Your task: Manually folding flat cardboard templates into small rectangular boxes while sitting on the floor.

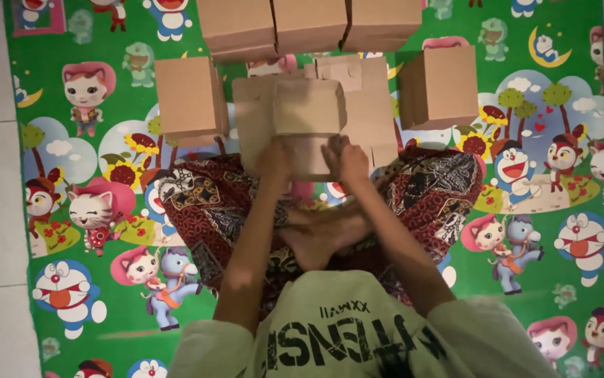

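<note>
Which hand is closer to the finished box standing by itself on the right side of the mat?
Right. The right hand grips the unfolded cardboard below-left of that box; the left hand is farther left.

We look straight down from the head, close above our lap and the cartoon mat (106,105).

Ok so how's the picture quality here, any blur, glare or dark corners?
Head view: light is soft and even, no hard glare; the left hand and right hand on the part-folded cardboard box look slightly smeared, the box edges soft; the cartoon mat is saturated yet fairly sharp; the top left corner falls dark; the shirt at the bottom edge is close and blurry.
</note>
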